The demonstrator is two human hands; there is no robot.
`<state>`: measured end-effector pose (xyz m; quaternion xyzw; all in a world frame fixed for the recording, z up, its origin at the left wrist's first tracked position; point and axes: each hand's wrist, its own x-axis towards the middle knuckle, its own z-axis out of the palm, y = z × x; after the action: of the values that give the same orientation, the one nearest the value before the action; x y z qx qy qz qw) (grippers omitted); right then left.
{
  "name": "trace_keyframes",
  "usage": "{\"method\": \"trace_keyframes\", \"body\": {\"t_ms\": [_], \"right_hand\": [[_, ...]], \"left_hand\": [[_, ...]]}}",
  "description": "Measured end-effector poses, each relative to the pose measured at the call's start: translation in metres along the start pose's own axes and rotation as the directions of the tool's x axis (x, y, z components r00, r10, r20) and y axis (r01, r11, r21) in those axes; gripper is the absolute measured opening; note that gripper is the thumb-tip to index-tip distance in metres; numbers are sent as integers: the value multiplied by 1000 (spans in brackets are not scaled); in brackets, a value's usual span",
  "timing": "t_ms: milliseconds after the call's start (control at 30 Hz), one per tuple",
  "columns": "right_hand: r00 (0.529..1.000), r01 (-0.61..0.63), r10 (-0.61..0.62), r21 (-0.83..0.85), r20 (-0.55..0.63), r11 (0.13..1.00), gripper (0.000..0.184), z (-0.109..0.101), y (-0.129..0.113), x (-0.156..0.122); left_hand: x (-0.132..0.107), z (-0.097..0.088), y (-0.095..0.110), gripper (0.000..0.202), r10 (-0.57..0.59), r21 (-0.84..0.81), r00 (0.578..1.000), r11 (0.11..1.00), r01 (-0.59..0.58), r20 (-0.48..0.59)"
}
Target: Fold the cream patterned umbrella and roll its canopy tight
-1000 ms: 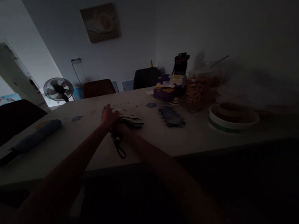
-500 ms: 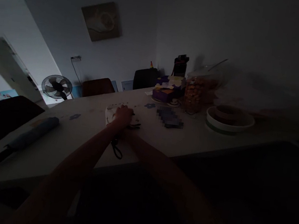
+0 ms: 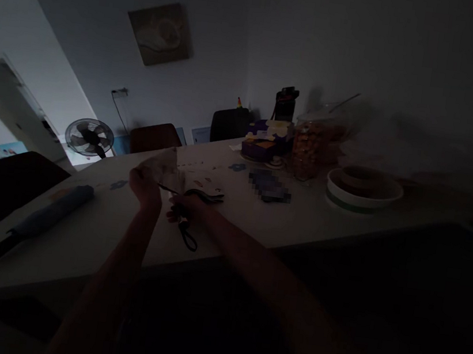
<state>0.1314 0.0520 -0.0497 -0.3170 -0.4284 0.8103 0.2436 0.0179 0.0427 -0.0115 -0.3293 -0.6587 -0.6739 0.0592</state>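
A white patterned folding umbrella [image 3: 203, 185] is shown just left of the frame's centre, above the desk [image 3: 257, 220]. Its dark handle is clasped by the right hand [image 3: 190, 207]; a fold of its fabric is pinched and spread leftward by the left hand [image 3: 146, 189]. A furled blue umbrella [image 3: 55, 208] is seen at lower left, a green-banded bowl [image 3: 349, 202] at right.

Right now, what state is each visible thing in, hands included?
White umbrella: unopened, fabric loose, flap lifted.
Left hand: closed on that flap.
Right hand: closed around white umbrella's handle.
Blue umbrella: furled, lying down.
Jar: upright, well filled.
Bowl: upright, not empty.
Fan: on or off, unclear.
Purple box: open or shut, unclear.
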Motion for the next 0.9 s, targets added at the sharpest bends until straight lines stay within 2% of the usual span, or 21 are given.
{"method": "trace_keyframes", "body": {"t_ms": [33,100,167,233,300,367,467,600,667,767,900], "right_hand": [[1000,-23,23,-7,-14,1000,9,0,0,3],[998,-41,40,-25,-49,999,9,0,0,8],[997,-27,23,-52,-71,998,10,-1,-1,11],[997,-15,9,-78,-76,997,12,-5,-1,13],[996,0,-9,-97,-84,995,13,-9,-2,14],[995,48,-56,-94,-85,994,12,-13,-3,14],[986,147,-152,-70,-71,987,15,-16,-3,8],[970,235,-233,28,-73,972,33,-16,-1,-6],[962,259,-248,86,-116,962,43,-16,-2,-11],[961,221,-212,37,-177,975,42,-16,-5,-12],[967,154,-164,-66,-193,986,29,-15,-12,-9]], "left_hand": [[0,-8,-10,9,-94,-61,995,994,92,-27],[-4,-21,-26,24,-263,-188,965,947,262,21],[-12,-29,-36,42,-353,-286,933,889,359,74],[-19,-32,-37,48,-337,-334,935,873,355,112],[-24,-31,-35,40,-287,-350,943,877,329,166],[-24,-30,-34,32,-308,-366,931,858,362,197],[-21,-28,-34,25,-392,-390,909,822,416,145],[-17,-27,-38,29,-313,-338,944,882,329,101],[-15,-25,-40,31,-321,-344,946,883,319,53],[-13,-23,-44,34,-394,-374,919,854,362,-10],[-13,-24,-44,38,-421,-361,907,847,390,-7]]}}
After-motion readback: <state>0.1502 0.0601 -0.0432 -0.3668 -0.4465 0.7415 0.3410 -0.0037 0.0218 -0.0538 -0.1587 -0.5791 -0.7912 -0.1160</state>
